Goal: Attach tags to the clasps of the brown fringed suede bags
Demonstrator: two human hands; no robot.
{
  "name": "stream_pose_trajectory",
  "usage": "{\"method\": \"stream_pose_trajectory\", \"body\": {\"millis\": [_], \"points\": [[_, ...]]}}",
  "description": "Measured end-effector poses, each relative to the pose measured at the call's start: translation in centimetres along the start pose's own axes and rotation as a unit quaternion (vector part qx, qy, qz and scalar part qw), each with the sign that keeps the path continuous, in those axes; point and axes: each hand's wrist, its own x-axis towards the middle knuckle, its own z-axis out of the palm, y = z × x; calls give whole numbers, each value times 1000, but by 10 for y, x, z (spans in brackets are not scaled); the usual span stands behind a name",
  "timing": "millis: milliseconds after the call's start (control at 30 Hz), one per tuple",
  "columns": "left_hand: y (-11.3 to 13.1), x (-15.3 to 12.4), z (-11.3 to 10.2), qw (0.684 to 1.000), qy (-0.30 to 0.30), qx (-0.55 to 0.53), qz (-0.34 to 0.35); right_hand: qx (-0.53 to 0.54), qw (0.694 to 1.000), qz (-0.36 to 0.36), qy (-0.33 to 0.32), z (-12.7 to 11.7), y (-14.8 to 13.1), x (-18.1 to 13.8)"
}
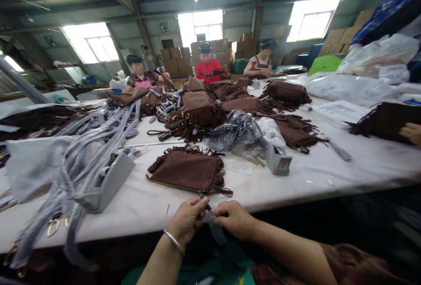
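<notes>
A brown fringed pouch (184, 169) lies flat on the white table (131, 215), its zipper edge towards me. My left hand (188, 220), with a bangle on the wrist, is closed on the pouch's short brown strap (208, 206), just off the table edge. Close beside it, my right hand (234, 219) pinches at the strap's end, near a small metal fitting. A pale translucent strip (217, 232) hangs down below the fingers; whether it is film or tape I cannot tell. The fingertips partly hide the strap end.
Grey tape dispensers stand left (110, 184) and right (279, 162) of the pouch. Plastic-wrapped straps (98, 136) spread over the left side. More fringed bags (200, 105) and a crumpled black-and-white plastic sheet (235, 129) lie behind. Several people sit across; another person's hand (411, 132) shows at right.
</notes>
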Motion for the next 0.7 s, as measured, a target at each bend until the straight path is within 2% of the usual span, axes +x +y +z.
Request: {"method": "stream_pose_trajectory", "body": {"millis": [267,700], "points": [[1,-3,-2,1000,-2,-7,-12,7,1000,28,-3,1,2,0],[1,-3,0,1000,-5,1,-14,-41,998,24,31,0,-3,-1]]}}
